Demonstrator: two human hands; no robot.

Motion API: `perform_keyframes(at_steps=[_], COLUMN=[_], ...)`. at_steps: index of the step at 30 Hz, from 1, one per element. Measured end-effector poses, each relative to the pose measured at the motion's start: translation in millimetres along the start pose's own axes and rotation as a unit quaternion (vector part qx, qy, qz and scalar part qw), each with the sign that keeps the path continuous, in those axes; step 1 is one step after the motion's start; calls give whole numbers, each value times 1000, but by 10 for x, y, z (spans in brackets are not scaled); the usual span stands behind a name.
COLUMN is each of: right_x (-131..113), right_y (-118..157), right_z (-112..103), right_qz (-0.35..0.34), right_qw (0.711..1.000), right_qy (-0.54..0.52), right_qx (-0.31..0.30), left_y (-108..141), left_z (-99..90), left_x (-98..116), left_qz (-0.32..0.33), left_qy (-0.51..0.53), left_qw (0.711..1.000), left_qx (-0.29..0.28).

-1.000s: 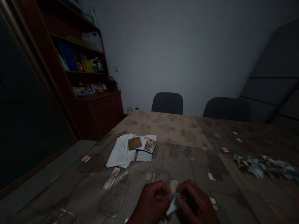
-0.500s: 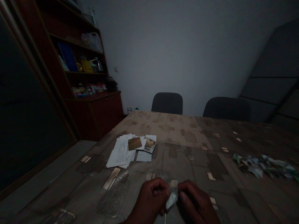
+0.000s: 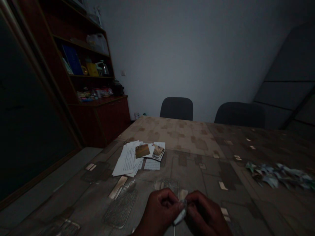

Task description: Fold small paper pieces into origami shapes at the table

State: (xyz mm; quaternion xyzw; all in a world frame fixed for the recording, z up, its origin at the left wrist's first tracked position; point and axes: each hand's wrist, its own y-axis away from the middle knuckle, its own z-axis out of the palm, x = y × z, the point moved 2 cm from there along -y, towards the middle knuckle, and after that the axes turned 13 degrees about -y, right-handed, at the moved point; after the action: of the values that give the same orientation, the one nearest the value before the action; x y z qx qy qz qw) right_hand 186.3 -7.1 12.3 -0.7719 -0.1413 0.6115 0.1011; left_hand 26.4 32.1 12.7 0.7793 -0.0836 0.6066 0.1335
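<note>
Close to the table's near side, my left hand [image 3: 161,209] pinches a small folded piece of paper [image 3: 180,216], pale white and grey-green. My right hand [image 3: 205,211] meets it from the other side, thumb and forefinger closed on the paper's upper edge. Both hands hover just over the patterned tablecloth [image 3: 197,170], fingertips almost touching. Much of the paper is hidden behind the fingers, and the dim light blurs its markings.
Printed sheets [image 3: 128,160] and small picture cards [image 3: 142,150] lie left of centre. Crumpled or folded paper pieces [image 3: 280,175] form a row at right. Two dark chairs [image 3: 176,108] stand behind the table; a red-brown cabinet [image 3: 113,113] with loaded shelves is at left.
My right hand has shifted slightly left towards my left hand. The paper between them looks narrower, and more of it is covered by my fingers.
</note>
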Motion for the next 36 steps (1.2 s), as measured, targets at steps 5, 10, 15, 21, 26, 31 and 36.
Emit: perform_keyframes(at_steps=[5, 10, 15, 21, 26, 31, 36], right_x=[18, 42, 38, 66, 109, 84, 52], right_y=[4, -18, -23, -14, -19, -32, -40], right_z=[17, 28, 26, 12, -12, -13, -9], right_qz=[12, 24, 37, 50, 69, 56, 48], right_qw=[1000, 999, 999, 998, 995, 995, 997], right_qy=[0, -23, -24, -43, -75, -77, -67], right_qx=[16, 23, 23, 19, -2, -9, 3], left_y=[14, 25, 21, 4, 2, 16, 19], left_z=[-6, 2, 7, 13, 4, -3, 5], left_x=[9, -9, -48, -89, -38, -8, -31], left_qz=[13, 21, 11, 24, -3, 1, 7], left_qy=[-35, -23, -15, -10, 13, 21, -8], left_qw=[999, 1000, 1000, 999, 999, 999, 999], left_qx=[21, -4, -18, -43, -34, -29, -36])
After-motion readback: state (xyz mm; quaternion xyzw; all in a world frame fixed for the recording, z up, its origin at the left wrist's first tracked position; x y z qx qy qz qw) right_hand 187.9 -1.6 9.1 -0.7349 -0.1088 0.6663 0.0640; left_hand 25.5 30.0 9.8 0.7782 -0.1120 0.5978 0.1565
